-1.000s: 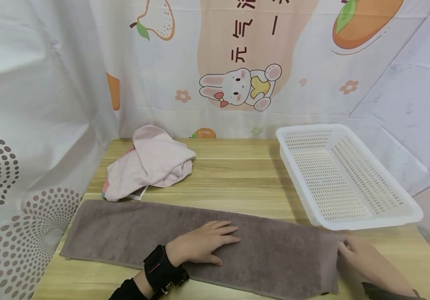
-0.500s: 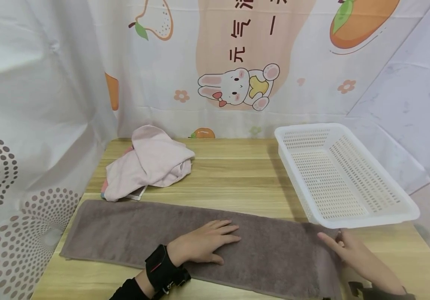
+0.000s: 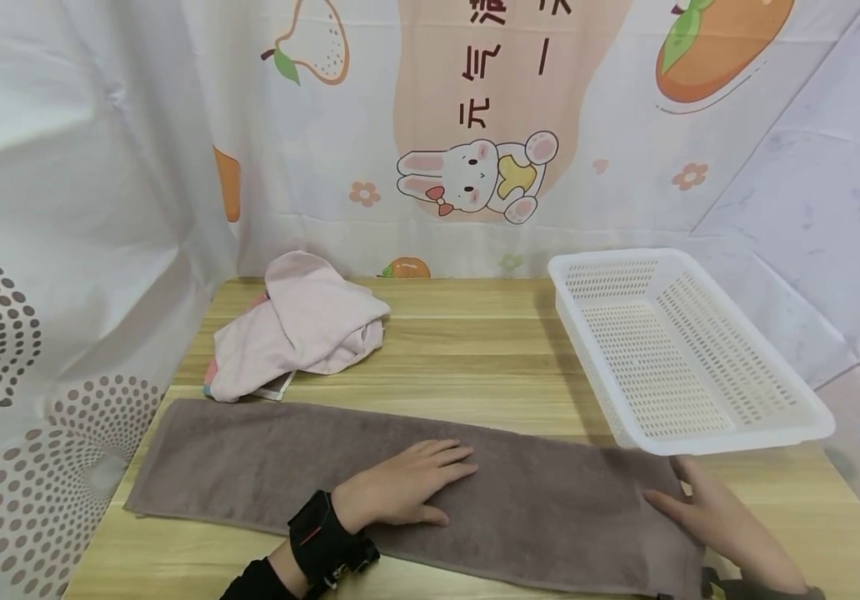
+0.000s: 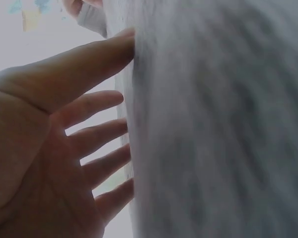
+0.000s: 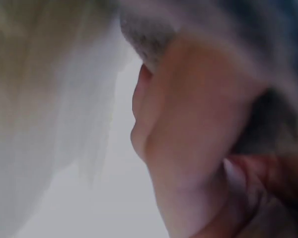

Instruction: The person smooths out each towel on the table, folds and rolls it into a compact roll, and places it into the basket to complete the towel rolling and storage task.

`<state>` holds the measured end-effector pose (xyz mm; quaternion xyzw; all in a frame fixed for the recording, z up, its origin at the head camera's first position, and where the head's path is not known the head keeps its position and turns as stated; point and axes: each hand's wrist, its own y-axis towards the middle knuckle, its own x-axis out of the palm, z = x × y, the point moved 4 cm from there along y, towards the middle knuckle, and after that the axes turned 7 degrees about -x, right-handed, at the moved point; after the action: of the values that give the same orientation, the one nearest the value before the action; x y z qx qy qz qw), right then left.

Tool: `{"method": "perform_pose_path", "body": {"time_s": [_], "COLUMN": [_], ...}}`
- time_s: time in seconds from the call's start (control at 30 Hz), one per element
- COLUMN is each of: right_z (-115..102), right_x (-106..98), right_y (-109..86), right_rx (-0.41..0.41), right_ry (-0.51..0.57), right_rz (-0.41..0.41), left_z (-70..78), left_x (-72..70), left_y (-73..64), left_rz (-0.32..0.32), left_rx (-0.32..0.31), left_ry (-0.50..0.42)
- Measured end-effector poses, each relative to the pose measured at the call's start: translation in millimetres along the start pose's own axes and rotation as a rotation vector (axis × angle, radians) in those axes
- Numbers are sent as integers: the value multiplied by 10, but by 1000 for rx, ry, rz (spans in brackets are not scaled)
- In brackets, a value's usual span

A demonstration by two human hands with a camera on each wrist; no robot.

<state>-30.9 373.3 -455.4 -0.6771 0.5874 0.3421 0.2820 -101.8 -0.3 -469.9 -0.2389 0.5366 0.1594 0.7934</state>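
Note:
A long grey-brown towel [image 3: 535, 492], folded into a strip, lies across the front of the table. My left hand [image 3: 407, 487] rests on its middle with the fingers spread. In the left wrist view the fingertips of that left hand [image 4: 64, 129] touch the cloth. At the strip's right end, my right hand [image 3: 715, 508] holds the edge, thumb on top of the towel. Up close in the right wrist view, curled fingers of the right hand [image 5: 188, 124] meet the blurred cloth; part of the grip is hidden.
A white plastic basket [image 3: 602, 375] with a perforated floor stands at the right, its near corner close by the right hand. A crumpled pale pink cloth [image 3: 317, 321] lies at the back left of the wooden table [image 3: 467, 358]. Printed curtains [image 3: 295, 167] hang behind.
My right hand has shifted its hold, its thumb now lying farther left on the towel. The towel's right end has spread a little to the right. The left hand stays in place.

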Motion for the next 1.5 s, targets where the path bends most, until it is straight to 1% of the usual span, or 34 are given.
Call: {"method": "perform_pose_path", "body": {"time_s": [0.07,0.1,0.2,0.23,0.3,0.37,0.43,0.5,0.57,0.6,0.67,0.7,0.73,0.83,0.87,0.9,0.93,0.97,1.07,1.1,1.17,1.2,1.23,1.27,1.3,1.33,1.37,1.4,1.47,1.5], "right_z": [2,0,-13,-14,-36,-60,-86,-105,-124,-131,-149,-163,-186,-271,-306,-341,-380,-416,-524,-565,-656,-708,-775,-843,-928,-1009,-1102,-1193,-1381,-1474], "right_x": [-72,-119,-245,-284,-358,-417,-473,-527,-584,-609,-668,-701,-731,-827,-850,-875,-896,-916,-950,-965,-985,-998,-1017,-1027,-1040,-1037,-1036,-1025,-985,-966], "right_y": [-45,-74,-155,-180,-223,-257,-291,-323,-345,-354,-363,-359,-349,-294,-274,-252,-232,-211,-152,-135,-93,-68,-48,-21,4,40,76,117,214,263], "right_rx": [-12,0,-15,-14,12,10,27,46,88,115,155,149,118,-4,-47,-82,-104,-119,-145,-156,-169,-175,-179,-181,-181,-187,-198,-208,-251,-289], "right_ry": [-10,-19,-11,0,44,90,127,152,168,194,220,232,239,213,228,221,211,233,400,422,554,603,590,613,562,606,586,603,638,645], "right_rz": [2,4,33,31,-9,-42,-77,-93,-101,-114,-124,-122,-109,-13,10,40,67,76,73,73,61,55,57,46,51,28,19,-5,-33,-40], "left_z": [-41,-69,-171,-210,-286,-354,-408,-442,-458,-455,-443,-434,-421,-375,-356,-336,-316,-297,-233,-215,-180,-166,-151,-138,-122,-103,-87,-68,-22,-2], "left_x": [8,12,13,17,21,28,38,49,58,57,61,63,63,63,61,56,52,48,38,40,48,54,57,62,65,63,66,61,50,41], "left_y": [-38,-68,-200,-255,-367,-465,-539,-580,-601,-605,-593,-581,-566,-501,-477,-455,-433,-412,-341,-314,-261,-233,-205,-179,-156,-133,-109,-86,-45,-21], "left_rz": [12,19,26,29,27,25,25,23,25,26,26,25,25,21,23,26,31,37,53,59,64,66,72,76,81,80,81,79,73,69], "left_rx": [-24,-39,-92,-109,-153,-197,-230,-248,-252,-251,-247,-245,-242,-232,-227,-221,-216,-213,-200,-194,-188,-185,-182,-179,-175,-174,-173,-172,-169,-168], "left_ry": [3,4,-23,-37,-63,-91,-93,-92,-83,-82,-82,-81,-77,-65,-58,-54,-45,-39,-16,-6,15,25,38,54,70,84,102,116,149,163]}}
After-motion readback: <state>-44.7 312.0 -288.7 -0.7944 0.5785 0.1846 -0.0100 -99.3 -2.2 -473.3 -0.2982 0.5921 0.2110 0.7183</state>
